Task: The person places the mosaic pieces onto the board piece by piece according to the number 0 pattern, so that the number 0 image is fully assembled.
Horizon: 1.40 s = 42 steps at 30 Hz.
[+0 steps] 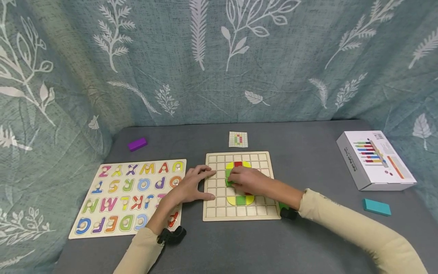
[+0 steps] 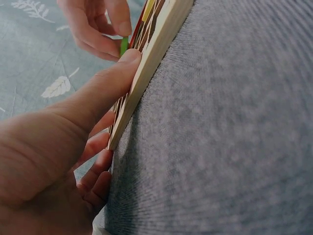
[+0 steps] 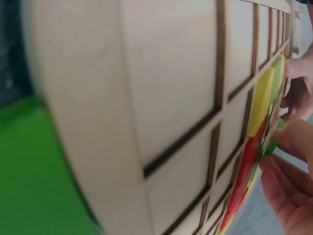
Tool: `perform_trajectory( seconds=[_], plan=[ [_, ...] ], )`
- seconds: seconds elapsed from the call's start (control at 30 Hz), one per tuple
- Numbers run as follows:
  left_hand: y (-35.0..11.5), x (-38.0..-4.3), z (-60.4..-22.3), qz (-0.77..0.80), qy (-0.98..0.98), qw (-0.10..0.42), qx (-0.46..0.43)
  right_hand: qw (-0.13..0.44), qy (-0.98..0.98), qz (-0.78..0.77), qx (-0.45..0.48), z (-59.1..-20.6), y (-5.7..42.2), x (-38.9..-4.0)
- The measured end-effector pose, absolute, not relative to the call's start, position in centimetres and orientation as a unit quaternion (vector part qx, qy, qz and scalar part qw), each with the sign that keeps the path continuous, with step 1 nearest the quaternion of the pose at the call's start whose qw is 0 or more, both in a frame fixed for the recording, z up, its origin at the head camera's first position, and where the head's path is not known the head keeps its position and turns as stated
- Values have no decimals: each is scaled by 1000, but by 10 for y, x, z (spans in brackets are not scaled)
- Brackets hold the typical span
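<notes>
A wooden grid board [image 1: 211, 212] lies flat on the grey table, with red, green and yellow tiles set in a ring in its squares. My right hand [image 1: 251, 180] pinches a green square tile [image 1: 228, 183] over the ring's left side; the right wrist view shows this tile [image 3: 273, 143] tilted between thumb and fingertips. The right fingers hide part of the ring. At the board's left edge my left hand [image 1: 189, 186] rests with fingers spread, and in the left wrist view its thumb [image 2: 115, 73] lies against the wooden rim.
A pattern card [image 1: 238, 139] lies behind the board. To the left are an alphabet puzzle board [image 1: 113, 194] and a purple block [image 1: 137, 144]. On the right stand a white box [image 1: 376, 160] and a teal block [image 1: 376, 207]. A green piece [image 1: 283, 206] lies under the right wrist.
</notes>
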State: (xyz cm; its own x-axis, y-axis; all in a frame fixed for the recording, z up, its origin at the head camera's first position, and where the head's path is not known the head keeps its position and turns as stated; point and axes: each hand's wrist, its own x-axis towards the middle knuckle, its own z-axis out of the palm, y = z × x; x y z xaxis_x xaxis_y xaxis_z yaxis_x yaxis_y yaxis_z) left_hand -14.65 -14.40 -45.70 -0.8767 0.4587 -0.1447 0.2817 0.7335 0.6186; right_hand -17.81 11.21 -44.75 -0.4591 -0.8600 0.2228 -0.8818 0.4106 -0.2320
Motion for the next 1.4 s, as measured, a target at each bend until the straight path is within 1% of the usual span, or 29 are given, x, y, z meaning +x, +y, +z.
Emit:
perform_trajectory(
  seconds=[0.3,0.87,1.1,1.4],
  plan=[
    [-146,-147,-458,310,916,146,207,63,-842,140,518,-448,109,-175],
    [-146,-145,-458,306,918,137,211,52,-858,142,490,-446,108,-174],
    [-145,-145,-458,307,918,144,204,56,-856,135,496,-445,107,-173],
    [-144,-147,-458,301,921,139,203,54,-849,148,504,-445,108,-175]
  ],
)
